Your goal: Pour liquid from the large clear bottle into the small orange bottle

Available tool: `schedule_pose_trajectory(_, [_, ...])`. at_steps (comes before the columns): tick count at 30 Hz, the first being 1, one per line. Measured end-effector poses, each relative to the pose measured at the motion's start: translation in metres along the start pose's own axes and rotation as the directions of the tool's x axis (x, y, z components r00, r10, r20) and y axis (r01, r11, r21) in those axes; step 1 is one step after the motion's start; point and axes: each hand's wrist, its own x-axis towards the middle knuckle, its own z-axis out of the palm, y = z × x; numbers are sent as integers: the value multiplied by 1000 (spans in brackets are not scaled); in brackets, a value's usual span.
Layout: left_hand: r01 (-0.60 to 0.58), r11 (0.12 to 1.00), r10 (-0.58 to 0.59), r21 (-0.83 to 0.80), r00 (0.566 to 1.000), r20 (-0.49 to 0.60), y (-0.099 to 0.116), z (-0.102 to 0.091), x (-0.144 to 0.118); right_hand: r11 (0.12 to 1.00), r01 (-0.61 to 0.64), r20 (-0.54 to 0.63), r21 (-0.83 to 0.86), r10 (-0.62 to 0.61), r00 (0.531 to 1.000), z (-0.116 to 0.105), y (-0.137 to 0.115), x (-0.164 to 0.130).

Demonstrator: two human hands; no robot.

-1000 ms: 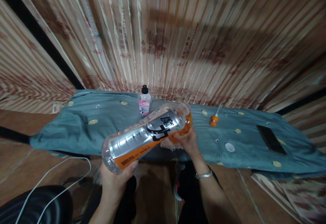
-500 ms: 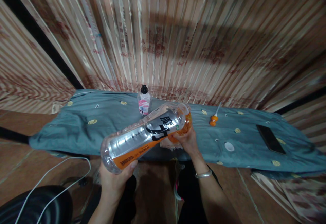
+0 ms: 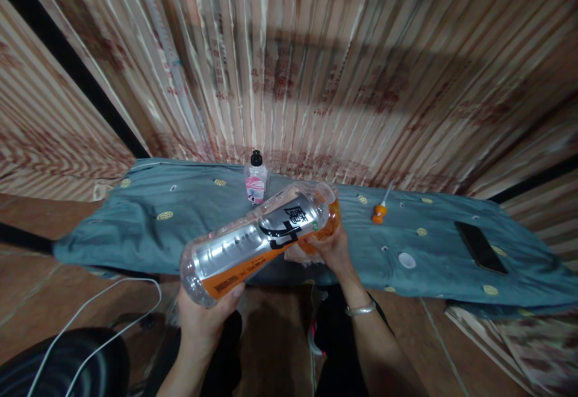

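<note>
Teal cloth point(image 3: 189, 204) is overhung by a slanted silver-labelled bottle point(image 3: 257, 243), its base cupped by the left hand point(image 3: 203, 318), its neck beside an orange bottle point(image 3: 334, 219) clasped by the right hand point(image 3: 333, 251). If alignment is lost, any liquid could be spilled toward the black-capped bottle point(image 3: 256, 183) behind.

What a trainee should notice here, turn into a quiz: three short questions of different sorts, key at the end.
1. Multiple choice: the left hand holds the large bottle near its: A) neck, B) base, C) middle.
2. True or false: the large bottle stands upright.
3. Fill in the blank: the right hand holds a container whose colour is ____.

Key: 1. B. 2. False; it is tilted, neck toward the right hand. 3. Orange.
</note>
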Motion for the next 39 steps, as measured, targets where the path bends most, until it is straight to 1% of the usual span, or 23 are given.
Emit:
schedule_pose_trajectory(4, [-26, 999, 27, 29, 999, -36, 1, 1, 1, 1000, 4, -6, 8, -4, 1000, 1, -1, 0])
schedule_pose_trajectory(10, [-44, 999, 43, 33, 999, 19, 3, -2, 2, 1000, 0, -6, 5, 0, 1000, 0, 1, 0])
schedule_pose_trajectory(15, [-34, 999, 33, 5, 999, 12, -1, -3, 1, 1000, -20, -4, -2, 20, 1000, 1, 0, 0])
schedule_pose_trajectory(20, [-88, 995, 87, 41, 996, 19, -3, -2, 2, 999, -40, -20, 9, 41, 999, 1, -4, 0])
schedule_pose_trajectory(23, [-63, 998, 62, 22, 998, 16, 0, 1, 2, 1000, -16, -20, 15, 17, 1000, 1, -2, 0])
schedule_pose_trajectory(25, [-52, 999, 52, 12, 998, -20, 3, 2, 2, 1000, 6, -18, 5, -6, 1000, 1, 0, 0])
schedule_pose_trajectory(28, [-51, 998, 52, 35, 998, -42, 6, 4, 2, 999, 28, -20, -18, -28, 999, 1, 2, 0])
schedule_pose_trajectory(35, [-4, 1000, 4, 10, 998, -64, 5, 4, 1, 1000, 3, -19, -12, -3, 1000, 0, -2, 0])
schedule_pose_trajectory(37, [-19, 1000, 20, 19, 998, -64, 3, 4, 1, 1000, -4, 1, -9, 4, 1000, 0, -3, 0])
schedule_pose_trajectory(39, [-46, 998, 47, 37, 998, -34, 2, 2, 2, 1000, -11, 1, -13, 11, 1000, 0, -3, 0])
